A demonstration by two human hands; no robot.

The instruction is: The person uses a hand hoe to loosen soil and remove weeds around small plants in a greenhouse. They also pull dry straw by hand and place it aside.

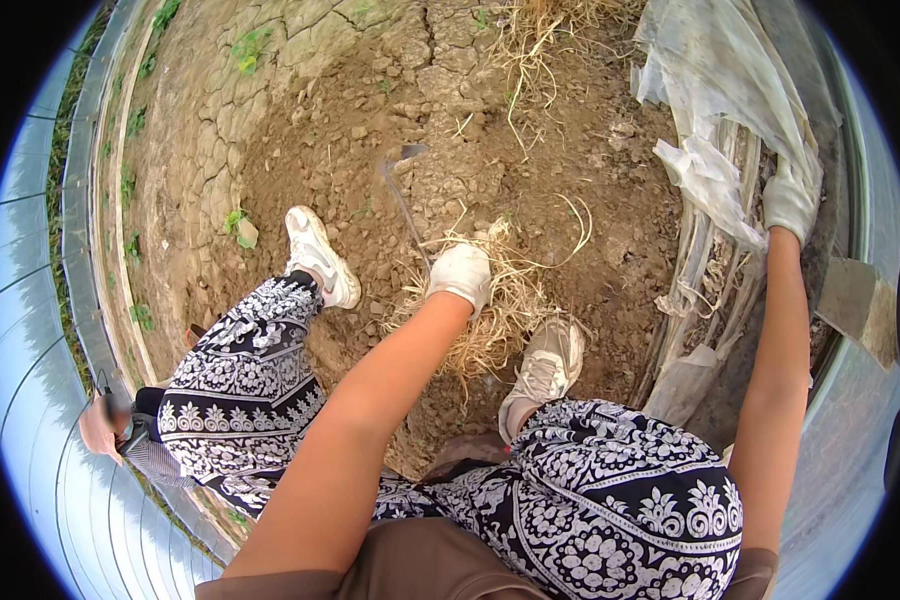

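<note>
My left hand (461, 276), in a whitish work glove, is closed into a clump of dry, straw-like grass (499, 330) on the soil between my shoes. A thin-shafted hand hoe (401, 195) has its dark blade on the ground ahead. Its shaft runs back to the thumb side of that glove; whether the hand holds it too, I cannot tell. Far to the right, my gloved right hand (791, 202) grips crumpled translucent plastic film (727, 75). The fingertips of both hands are hidden.
Loose, cloddy soil (322, 157) gives way to cracked earth. Small green plants (247, 49) grow on the left. More dry grass (544, 30) lies ahead. Bundled old film (690, 277) lines the right, beside the greenhouse wall (874, 202). Another person (146, 442) is behind my left leg.
</note>
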